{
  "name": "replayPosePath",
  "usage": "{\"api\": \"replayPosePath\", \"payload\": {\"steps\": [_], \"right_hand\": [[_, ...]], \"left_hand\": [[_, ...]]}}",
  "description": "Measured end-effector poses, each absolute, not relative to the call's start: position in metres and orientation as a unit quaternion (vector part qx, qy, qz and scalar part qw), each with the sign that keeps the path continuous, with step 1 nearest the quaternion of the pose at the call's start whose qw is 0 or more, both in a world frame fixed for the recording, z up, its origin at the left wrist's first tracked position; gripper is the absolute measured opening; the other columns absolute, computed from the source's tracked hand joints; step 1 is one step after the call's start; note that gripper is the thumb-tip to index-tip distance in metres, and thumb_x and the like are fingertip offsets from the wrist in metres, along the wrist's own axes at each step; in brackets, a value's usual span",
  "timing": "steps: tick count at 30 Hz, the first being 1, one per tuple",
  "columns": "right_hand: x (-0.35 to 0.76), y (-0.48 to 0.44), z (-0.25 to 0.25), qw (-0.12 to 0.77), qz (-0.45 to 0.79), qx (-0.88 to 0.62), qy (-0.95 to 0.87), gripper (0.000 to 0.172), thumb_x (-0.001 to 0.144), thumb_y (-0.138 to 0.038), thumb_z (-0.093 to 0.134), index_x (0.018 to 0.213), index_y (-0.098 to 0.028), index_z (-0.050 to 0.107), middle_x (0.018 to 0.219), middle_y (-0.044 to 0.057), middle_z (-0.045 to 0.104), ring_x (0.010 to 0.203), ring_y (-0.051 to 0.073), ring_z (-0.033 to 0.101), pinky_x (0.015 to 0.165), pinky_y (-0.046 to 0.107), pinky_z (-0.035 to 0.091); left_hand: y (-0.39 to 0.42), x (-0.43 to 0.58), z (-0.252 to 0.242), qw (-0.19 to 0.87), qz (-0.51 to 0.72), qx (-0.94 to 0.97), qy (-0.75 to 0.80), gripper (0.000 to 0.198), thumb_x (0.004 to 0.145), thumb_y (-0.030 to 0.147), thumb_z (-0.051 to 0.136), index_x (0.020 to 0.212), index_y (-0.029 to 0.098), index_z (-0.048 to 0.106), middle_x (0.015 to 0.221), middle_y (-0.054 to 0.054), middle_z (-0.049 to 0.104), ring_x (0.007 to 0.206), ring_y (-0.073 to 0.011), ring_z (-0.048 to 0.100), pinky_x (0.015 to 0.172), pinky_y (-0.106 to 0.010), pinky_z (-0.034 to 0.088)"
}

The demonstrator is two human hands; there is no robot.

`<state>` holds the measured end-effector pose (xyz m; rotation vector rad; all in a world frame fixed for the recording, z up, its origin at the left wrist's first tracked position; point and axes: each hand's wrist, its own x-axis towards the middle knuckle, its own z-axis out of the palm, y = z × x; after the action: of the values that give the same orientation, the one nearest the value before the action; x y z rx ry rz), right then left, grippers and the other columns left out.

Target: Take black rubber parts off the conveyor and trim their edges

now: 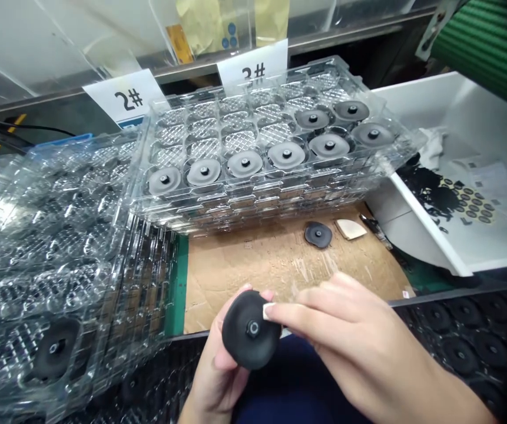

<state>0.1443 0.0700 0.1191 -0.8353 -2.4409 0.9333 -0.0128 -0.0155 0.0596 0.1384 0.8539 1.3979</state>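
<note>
Over the cardboard-covered worktop (279,265), the left hand (218,365) cups a black rubber disc (248,333) from behind — the right hand (350,330) pinches its rim, the grip closed on it from both sides — while another disc (318,234) lies loose beyond, near a clear blister tray (253,191) holding more.

Along the far side of a factory workbench, clear acrylic panels (72,41) leaned above a dark metal rail (350,32), with a paper card (125,97) printed "2#" and a second card (253,62) printed "3#" propped against it. Far right, a green slatted panel (478,41) behind a white plastic bin (456,112). Mid-scene, a scuffed cardboard bench covering (279,265) edged by a green mat (178,282). Far left, a black cable (36,128) strung beside a yellow strip (3,135).
</note>
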Motion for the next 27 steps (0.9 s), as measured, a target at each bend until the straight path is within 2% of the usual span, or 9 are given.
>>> {"api": "replayPosePath", "payload": {"steps": [2,4,7,10,16,19,23,25,27], "right_hand": [[0.152,0.067,0.120,0.210,0.364,-0.306,-0.854,0.029,0.084,-0.009,0.047,0.104,-0.023,0.061,0.076,0.000,0.063,0.065,0.014,0.054,0.063,0.029,0.040],[0.156,0.063,0.118,0.207,0.433,-0.296,-0.826,0.025,0.082,-0.011,0.053,0.100,-0.025,0.062,0.076,-0.003,0.064,0.066,0.012,0.056,0.063,0.025,0.043],[0.159,0.059,0.110,0.151,0.540,-0.264,-0.785,0.023,0.082,-0.017,0.058,0.098,-0.032,0.062,0.078,-0.006,0.065,0.073,0.011,0.059,0.066,0.021,0.046],[0.163,0.059,0.099,0.116,0.586,-0.292,-0.747,0.021,0.086,-0.023,0.055,0.100,-0.036,0.062,0.086,-0.007,0.066,0.079,0.011,0.061,0.070,0.021,0.047],[0.167,0.066,0.089,0.200,0.537,-0.390,-0.721,0.020,0.087,-0.026,0.051,0.102,-0.032,0.062,0.091,0.000,0.065,0.085,0.018,0.061,0.070,0.027,0.050],[0.154,0.060,0.096,0.274,0.493,-0.413,-0.716,0.022,0.086,-0.023,0.053,0.105,-0.032,0.060,0.097,0.000,0.065,0.087,0.018,0.061,0.070,0.026,0.050],[0.124,0.050,0.106,0.384,0.402,-0.308,-0.772,0.026,0.085,-0.015,0.049,0.110,-0.020,0.057,0.094,0.005,0.067,0.079,0.017,0.061,0.073,0.031,0.048],[0.115,0.051,0.109,0.334,0.396,-0.244,-0.820,0.024,0.085,-0.013,0.046,0.106,-0.015,0.058,0.089,0.004,0.067,0.075,0.016,0.059,0.073,0.031,0.045],[0.109,0.056,0.112,0.235,0.419,-0.230,-0.846,0.021,0.086,-0.012,0.046,0.101,-0.018,0.059,0.086,0.001,0.066,0.075,0.014,0.057,0.071,0.029,0.043]], "left_hand": [[-0.014,-0.013,0.059,0.688,0.625,0.070,0.361,0.057,0.051,0.048,0.074,0.104,0.027,0.065,0.107,-0.001,0.069,0.101,-0.0235,0.060,0.089,-0.030,0.044],[-0.013,-0.014,0.059,0.691,0.626,0.063,0.354,0.050,0.057,0.042,0.073,0.104,0.029,0.064,0.108,0.000,0.068,0.098,-0.0226,0.062,0.089,-0.031,0.045],[-0.011,-0.015,0.058,0.686,0.633,0.049,0.356,0.039,0.067,0.033,0.069,0.105,0.033,0.062,0.110,0.001,0.067,0.099,-0.0207,0.062,0.089,-0.030,0.045],[-0.010,-0.015,0.058,0.680,0.642,0.050,0.351,0.041,0.066,0.032,0.070,0.106,0.032,0.062,0.111,0.001,0.067,0.100,-0.0207,0.061,0.092,-0.031,0.044],[-0.007,-0.012,0.061,0.673,0.651,0.056,0.347,0.045,0.062,0.032,0.074,0.105,0.030,0.062,0.110,0.001,0.067,0.101,-0.0218,0.061,0.093,-0.031,0.044],[-0.007,-0.009,0.063,0.668,0.654,0.058,0.351,0.049,0.060,0.031,0.075,0.107,0.029,0.061,0.111,0.000,0.067,0.100,-0.0212,0.061,0.093,-0.031,0.044],[-0.011,-0.007,0.061,0.663,0.641,0.033,0.386,0.037,0.071,0.026,0.068,0.107,0.026,0.062,0.109,-0.002,0.067,0.100,-0.0173,0.061,0.090,-0.026,0.045],[-0.015,-0.008,0.058,0.650,0.644,0.025,0.403,0.039,0.069,0.025,0.069,0.107,0.027,0.061,0.108,-0.001,0.067,0.100,-0.0173,0.060,0.089,-0.025,0.046],[-0.018,-0.009,0.054,0.631,0.654,0.023,0.416,0.047,0.065,0.021,0.073,0.109,0.030,0.060,0.109,0.001,0.066,0.098,-0.0175,0.061,0.088,-0.026,0.047]]}}
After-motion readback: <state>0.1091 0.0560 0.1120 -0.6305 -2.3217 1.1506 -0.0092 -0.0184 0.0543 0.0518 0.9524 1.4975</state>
